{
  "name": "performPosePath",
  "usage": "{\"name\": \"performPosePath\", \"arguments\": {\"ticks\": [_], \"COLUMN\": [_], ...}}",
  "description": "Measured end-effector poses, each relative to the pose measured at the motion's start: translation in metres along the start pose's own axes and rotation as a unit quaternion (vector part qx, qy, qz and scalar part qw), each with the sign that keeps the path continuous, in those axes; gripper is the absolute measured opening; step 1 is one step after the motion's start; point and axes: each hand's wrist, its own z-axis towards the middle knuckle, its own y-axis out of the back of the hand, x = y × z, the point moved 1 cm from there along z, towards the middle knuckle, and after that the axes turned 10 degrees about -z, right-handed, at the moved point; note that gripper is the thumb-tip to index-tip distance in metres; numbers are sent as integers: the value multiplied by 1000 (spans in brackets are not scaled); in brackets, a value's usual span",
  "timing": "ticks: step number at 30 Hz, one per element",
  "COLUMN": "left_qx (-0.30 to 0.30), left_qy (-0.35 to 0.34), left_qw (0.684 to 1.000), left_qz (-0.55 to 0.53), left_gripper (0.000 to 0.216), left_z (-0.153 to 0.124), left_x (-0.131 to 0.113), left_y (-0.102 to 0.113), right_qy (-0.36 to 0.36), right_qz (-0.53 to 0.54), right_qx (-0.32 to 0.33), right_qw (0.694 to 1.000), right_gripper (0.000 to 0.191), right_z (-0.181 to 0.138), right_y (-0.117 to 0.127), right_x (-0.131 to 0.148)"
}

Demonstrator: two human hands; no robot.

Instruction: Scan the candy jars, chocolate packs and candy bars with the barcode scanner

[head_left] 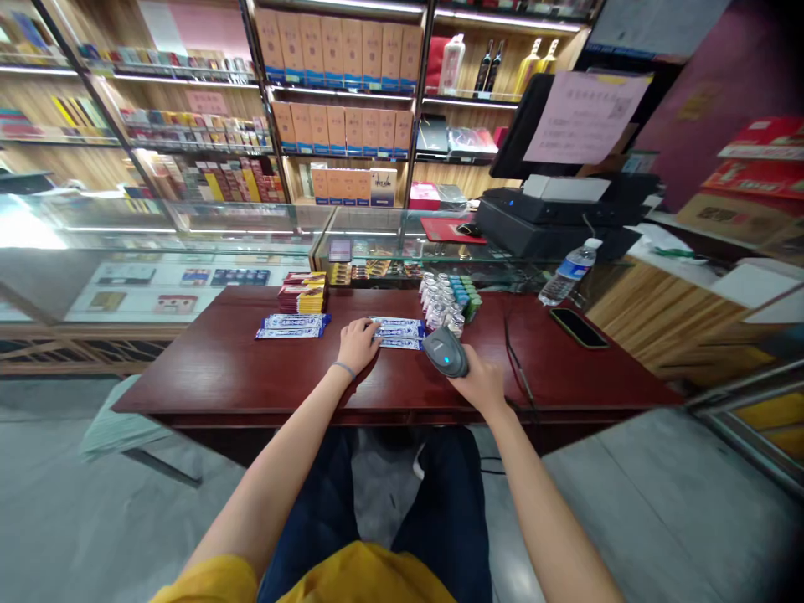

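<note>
My right hand grips a grey barcode scanner with a blue light, its head pointing at the blue-and-white packets lying on the dark red table. My left hand rests on the left end of those packets, fingers curled over them. A second pile of the same blue-and-white packets lies further left. Behind it stands a stack of red and yellow boxes.
Small jars and green boxes cluster behind the scanner. A black phone, a scanner cable and a water bottle sit to the right. Glass display counters, a cash register and stocked shelves stand behind.
</note>
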Motion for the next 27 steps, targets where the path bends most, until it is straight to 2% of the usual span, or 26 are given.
{"name": "performPosePath", "arguments": {"ticks": [8,15,19,22,27], "left_qx": [0,-39,-86,-131,-114], "left_qy": [-2,-15,4,48,135], "left_qw": [1000,999,988,958,911], "left_qz": [15,-28,-131,-252,-372], "left_gripper": [25,26,27,29,36], "left_z": [2,1,0,-4,-13], "left_x": [-1,4,10,19,45], "left_y": [2,5,11,19,35], "right_qy": [21,22,9,-4,-26], "right_qz": [7,0,-6,-8,13], "right_qx": [-11,-24,-20,-14,-10], "right_qw": [1000,999,1000,1000,1000], "right_gripper": [29,29,30,31,33], "right_z": [-2,-3,-2,1,8], "right_y": [-3,-2,1,4,7], "right_x": [5,5,6,10,27]}}
